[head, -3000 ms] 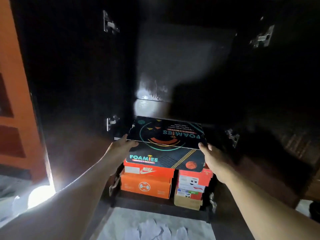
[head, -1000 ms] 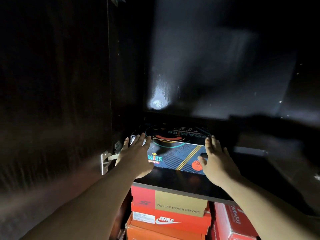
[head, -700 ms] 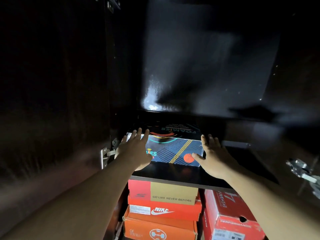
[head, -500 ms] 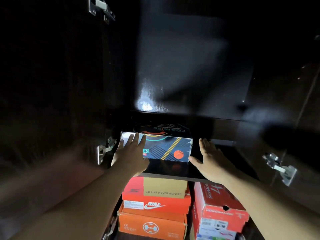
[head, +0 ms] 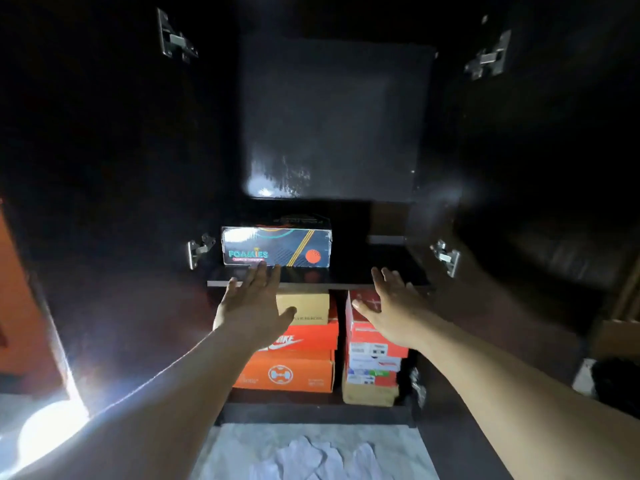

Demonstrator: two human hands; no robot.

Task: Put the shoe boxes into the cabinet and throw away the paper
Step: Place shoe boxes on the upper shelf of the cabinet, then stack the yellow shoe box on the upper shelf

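The dark Foamies shoe box (head: 277, 247) sits on the left of the cabinet shelf (head: 349, 282). My left hand (head: 254, 303) hovers open just in front of it, fingertips at the shelf edge, not holding it. My right hand (head: 388, 306) is open too, in front of the bare right part of the shelf. Below the shelf stand orange and red shoe boxes (head: 294, 362) on the left and a second stack (head: 372, 355) on the right. Crumpled white paper (head: 311, 459) lies on the floor in front of the cabinet.
The dark cabinet has both doors swung open, the left door (head: 104, 202) and the right door (head: 519, 202), with metal hinges (head: 199, 249) showing. A bright light (head: 48, 431) glares at the lower left. An orange panel (head: 17, 306) stands at the far left.
The Foamies box was pushed back onto the shelf. Both hands have let go and pulled back toward me; the view has drawn away from the cabinet.
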